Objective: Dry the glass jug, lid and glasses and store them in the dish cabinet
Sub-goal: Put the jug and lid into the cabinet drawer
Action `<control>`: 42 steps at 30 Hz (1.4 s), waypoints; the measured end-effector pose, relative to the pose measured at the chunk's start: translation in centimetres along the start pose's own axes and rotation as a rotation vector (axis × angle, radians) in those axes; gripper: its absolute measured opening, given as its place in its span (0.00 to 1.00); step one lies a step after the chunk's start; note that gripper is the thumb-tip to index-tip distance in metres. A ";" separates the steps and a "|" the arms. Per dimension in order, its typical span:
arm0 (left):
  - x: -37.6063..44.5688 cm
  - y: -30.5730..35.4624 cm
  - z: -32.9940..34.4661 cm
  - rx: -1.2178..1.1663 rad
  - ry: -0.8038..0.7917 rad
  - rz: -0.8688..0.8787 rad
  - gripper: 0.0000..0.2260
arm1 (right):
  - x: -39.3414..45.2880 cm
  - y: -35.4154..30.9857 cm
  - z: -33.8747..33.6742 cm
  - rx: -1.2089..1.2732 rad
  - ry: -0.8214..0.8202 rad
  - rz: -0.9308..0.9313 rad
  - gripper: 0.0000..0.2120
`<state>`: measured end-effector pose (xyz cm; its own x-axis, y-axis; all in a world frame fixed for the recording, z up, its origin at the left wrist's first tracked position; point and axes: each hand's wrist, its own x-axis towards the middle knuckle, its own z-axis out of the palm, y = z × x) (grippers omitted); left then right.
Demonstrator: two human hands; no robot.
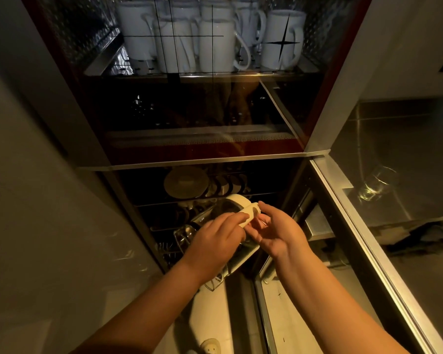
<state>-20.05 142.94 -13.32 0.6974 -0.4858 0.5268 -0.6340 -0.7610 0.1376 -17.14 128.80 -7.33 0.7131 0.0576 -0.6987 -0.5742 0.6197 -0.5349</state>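
Both my hands, left hand (215, 241) and right hand (274, 233), grip the glass jug (230, 208) at the cabinet's lower rack (164, 227); one glass (376, 183) waits on the counter (407, 200).

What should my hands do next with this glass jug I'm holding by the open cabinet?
Probably ease the clear glass jug with the white lid forward onto the dark lower wire rack. Both the left hand and the right hand grip it just in front of that rack, whose door is open, and it is not set down yet.

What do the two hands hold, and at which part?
Both hands, left hand and right hand, grip the glass jug near its white lid.
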 end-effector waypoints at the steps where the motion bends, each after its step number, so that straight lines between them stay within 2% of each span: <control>1: 0.1 0.1 0.0 -0.015 0.021 -0.004 0.14 | 0.1 0.0 0.0 -0.043 0.005 -0.035 0.13; 4: 0.1 0.2 0.0 -0.034 0.054 -0.014 0.11 | 0.4 0.1 0.0 -0.201 0.025 -0.153 0.14; 8: -0.4 0.7 0.3 -0.050 0.029 0.031 0.11 | 0.5 0.8 0.1 -0.389 0.046 -0.324 0.09; 12: -0.9 1.5 0.9 -0.108 0.022 0.050 0.10 | 1.1 1.2 0.2 -0.581 0.113 -0.505 0.08; 16: -0.9 1.9 1.1 -0.111 0.060 0.056 0.10 | 1.8 1.3 -0.1 -0.749 0.179 -0.557 0.21; 18: -0.8 2.1 1.0 -0.109 0.075 0.054 0.11 | 1.9 1.3 -0.2 -0.836 0.176 -0.570 0.24; 23: -1.3 2.9 1.2 -0.110 0.080 0.025 0.14 | 2.1 1.6 -0.6 -1.085 0.145 -0.645 0.26; 27: -1.9 3.3 1.8 -0.117 0.056 -0.012 0.26 | 2.2 1.8 -0.5 -1.187 0.141 -0.751 0.25; 32: -3.3 3.3 3.1 -0.167 0.000 -0.086 0.28 | 2.1 2.4 -0.4 -1.277 0.145 -0.901 0.25; 34: -3.8 3.0 3.5 -0.091 -0.046 -0.032 0.28 | 2.0 2.3 -0.5 -1.316 0.139 -0.954 0.24; 38: -4.1 1.2 3.3 0.068 -0.141 0.199 0.27 | 1.7 2.1 -0.8 -1.357 0.120 -1.032 0.22; 42: -3.7 -0.3 2.4 0.131 -0.122 0.318 0.28 | 1.6 2.4 -1.2 -1.362 0.107 -1.085 0.21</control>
<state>-21.61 143.95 -17.38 0.5120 -0.7486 0.4212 -0.7830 -0.6084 -0.1293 -17.83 129.49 -10.32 0.9751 0.0149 0.2212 0.1662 -0.7094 -0.6850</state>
